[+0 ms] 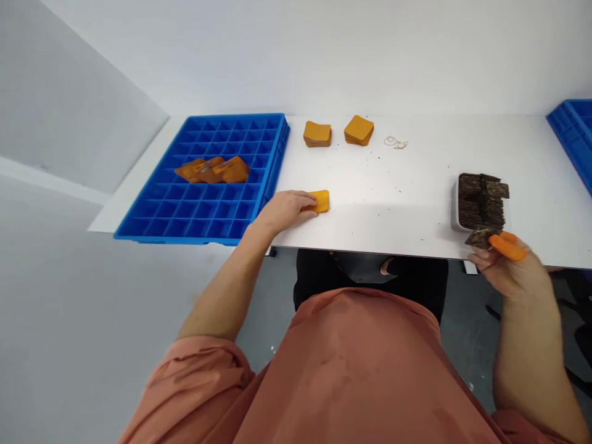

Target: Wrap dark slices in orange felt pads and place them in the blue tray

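Note:
My left hand (290, 210) rests on the white table (370, 216), its fingertips on a small yellow-orange square (322, 201). At the right, my right hand (505, 265) is at the table's front edge, with orange covers (507, 246) on its fingers. It pinches a dark brown flat piece (480, 238). Just beyond that hand stands a white tub (456, 209) filled with upright dark brown pieces (481, 206), one lying across the top at the right.
A blue divided tray (208, 209) at the left bears several orange pieces (235, 169). Two orange stacks (317, 133) (359, 129) and thin loops (396, 142) lie toward the back, with dark crumbs around. Another blue tray (573, 135) is at the far right.

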{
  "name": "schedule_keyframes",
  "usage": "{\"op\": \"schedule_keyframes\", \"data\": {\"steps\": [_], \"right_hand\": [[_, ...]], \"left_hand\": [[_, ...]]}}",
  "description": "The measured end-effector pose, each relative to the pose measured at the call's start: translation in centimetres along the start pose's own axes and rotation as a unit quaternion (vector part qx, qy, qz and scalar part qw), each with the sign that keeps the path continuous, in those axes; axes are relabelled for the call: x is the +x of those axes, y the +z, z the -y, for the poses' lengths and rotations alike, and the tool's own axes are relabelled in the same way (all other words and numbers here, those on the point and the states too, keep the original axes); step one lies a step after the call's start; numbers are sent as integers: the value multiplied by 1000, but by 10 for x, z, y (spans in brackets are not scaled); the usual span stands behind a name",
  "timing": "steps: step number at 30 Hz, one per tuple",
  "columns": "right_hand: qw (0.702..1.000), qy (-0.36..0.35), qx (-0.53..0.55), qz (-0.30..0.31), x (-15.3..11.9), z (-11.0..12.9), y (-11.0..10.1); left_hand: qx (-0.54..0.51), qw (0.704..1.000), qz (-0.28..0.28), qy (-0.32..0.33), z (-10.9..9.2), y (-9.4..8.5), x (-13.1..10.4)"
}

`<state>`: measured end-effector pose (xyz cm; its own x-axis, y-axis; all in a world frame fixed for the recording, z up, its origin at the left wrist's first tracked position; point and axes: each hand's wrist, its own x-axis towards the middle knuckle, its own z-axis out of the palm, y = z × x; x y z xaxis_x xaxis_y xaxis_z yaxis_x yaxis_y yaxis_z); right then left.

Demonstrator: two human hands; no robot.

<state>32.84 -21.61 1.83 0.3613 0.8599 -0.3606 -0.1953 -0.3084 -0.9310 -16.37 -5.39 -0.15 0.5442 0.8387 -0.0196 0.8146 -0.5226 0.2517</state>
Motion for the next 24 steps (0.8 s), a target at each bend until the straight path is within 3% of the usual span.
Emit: {"op": "schedule_keyframes", "data": {"steps": [3,5,13,20,24], "right_hand": [[991,50,120,6,-9,-20,20],[989,69,133,16,-13,-33,27],[985,68,145,60,-16,-58,25],[982,74,162,60,-17,-63,31],[982,87,162,50,-20,-61,36]], "left_hand": [[-14,1000,13,3,5,-4,3],[-10,1000,21,2,4,-6,5],[115,993,4,-12,-19,3,8],[30,997,-43,-59,-11,11,5],[-30,998,-36,-47,-3,6,5]]}}
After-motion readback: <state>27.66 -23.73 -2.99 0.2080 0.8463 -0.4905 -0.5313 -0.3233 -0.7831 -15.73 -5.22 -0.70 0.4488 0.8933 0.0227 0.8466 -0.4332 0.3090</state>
